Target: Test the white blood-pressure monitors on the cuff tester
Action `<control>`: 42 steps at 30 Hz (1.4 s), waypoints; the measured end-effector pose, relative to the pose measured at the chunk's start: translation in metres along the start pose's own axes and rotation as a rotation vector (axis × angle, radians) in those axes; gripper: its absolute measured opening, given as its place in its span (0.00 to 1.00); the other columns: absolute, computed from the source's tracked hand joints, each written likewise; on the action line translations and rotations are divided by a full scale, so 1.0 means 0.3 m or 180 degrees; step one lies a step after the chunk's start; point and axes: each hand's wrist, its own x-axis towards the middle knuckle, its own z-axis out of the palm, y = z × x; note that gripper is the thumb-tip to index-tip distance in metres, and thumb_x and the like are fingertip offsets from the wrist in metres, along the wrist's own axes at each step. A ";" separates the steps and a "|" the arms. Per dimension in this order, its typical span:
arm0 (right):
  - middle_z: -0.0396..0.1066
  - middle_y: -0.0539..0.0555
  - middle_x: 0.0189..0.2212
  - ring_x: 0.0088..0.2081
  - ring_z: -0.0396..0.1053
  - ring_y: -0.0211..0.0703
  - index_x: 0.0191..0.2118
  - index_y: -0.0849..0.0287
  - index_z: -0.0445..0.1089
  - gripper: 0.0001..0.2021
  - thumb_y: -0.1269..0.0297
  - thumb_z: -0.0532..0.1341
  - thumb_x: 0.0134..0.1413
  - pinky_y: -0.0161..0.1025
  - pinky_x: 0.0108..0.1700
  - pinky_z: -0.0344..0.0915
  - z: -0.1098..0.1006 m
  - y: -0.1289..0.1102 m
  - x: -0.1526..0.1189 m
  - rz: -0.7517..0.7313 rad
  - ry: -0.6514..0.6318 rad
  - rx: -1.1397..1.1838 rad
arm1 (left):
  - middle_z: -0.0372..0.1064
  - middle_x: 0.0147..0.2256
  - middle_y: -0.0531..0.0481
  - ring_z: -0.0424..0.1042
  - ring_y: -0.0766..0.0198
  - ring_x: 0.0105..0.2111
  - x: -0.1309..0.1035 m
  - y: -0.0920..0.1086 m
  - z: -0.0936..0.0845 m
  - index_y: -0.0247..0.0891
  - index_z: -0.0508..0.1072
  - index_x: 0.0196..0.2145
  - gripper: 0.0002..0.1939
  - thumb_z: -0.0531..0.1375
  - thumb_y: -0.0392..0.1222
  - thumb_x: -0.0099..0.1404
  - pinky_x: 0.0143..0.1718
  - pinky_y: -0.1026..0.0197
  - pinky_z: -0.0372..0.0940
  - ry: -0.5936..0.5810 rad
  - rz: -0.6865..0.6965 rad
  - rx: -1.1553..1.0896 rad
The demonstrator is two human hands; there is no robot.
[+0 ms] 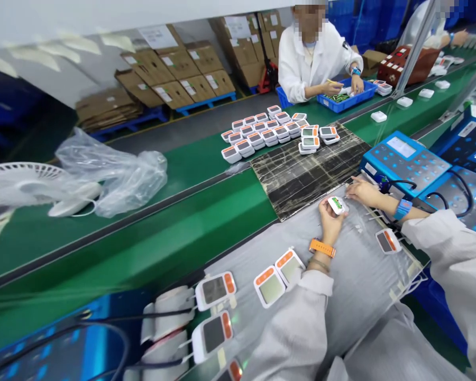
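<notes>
My left hand (330, 219), with an orange band at its wrist, is closed around a small white device (336, 205) with a green patch on its upturned face. Just to the right, my right hand (363, 191) has its fingers stretched toward that device, with the fingertips apart. Two white display units with orange buttons (269, 286) lie on the grey mat (353, 286) by my left forearm. Another display unit (387, 241) rests below my right wrist. At the mat's left end, several more units (214, 291) are plugged to leads.
Many white-and-orange units (262, 132) stand grouped on the green belt and the dark marbled board (293, 177). Blue test boxes (406, 159) with cables flank my right arm. Opposite, a co-worker handles things in a blue bin (349, 99). A fan (19, 182) and plastic bag (115, 174) lie left.
</notes>
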 end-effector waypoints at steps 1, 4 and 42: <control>0.80 0.57 0.41 0.46 0.76 0.49 0.38 0.59 0.78 0.09 0.70 0.59 0.64 0.57 0.72 0.42 0.009 0.001 0.004 0.0006 0.0033 0.0060 | 0.63 0.59 0.39 0.70 0.56 0.56 -0.001 -0.007 -0.006 0.44 0.56 0.54 0.42 0.72 0.28 0.48 0.56 0.51 0.68 0.0003 0.0004 -0.0193; 0.80 0.56 0.39 0.44 0.76 0.50 0.38 0.58 0.78 0.08 0.69 0.61 0.63 0.59 0.72 0.43 0.022 -0.006 0.018 -0.0010 0.0113 0.0178 | 0.65 0.57 0.41 0.71 0.54 0.55 -0.005 -0.021 -0.019 0.44 0.60 0.52 0.42 0.75 0.31 0.44 0.57 0.51 0.66 0.0078 0.0058 -0.0660; 0.80 0.53 0.38 0.47 0.74 0.55 0.36 0.53 0.80 0.10 0.70 0.60 0.56 0.69 0.68 0.40 0.017 -0.013 -0.016 -0.0432 0.0149 0.0037 | 0.60 0.63 0.37 0.63 0.47 0.64 0.000 -0.055 -0.011 0.45 0.59 0.60 0.47 0.77 0.46 0.48 0.61 0.47 0.65 -0.0095 0.0168 -0.0527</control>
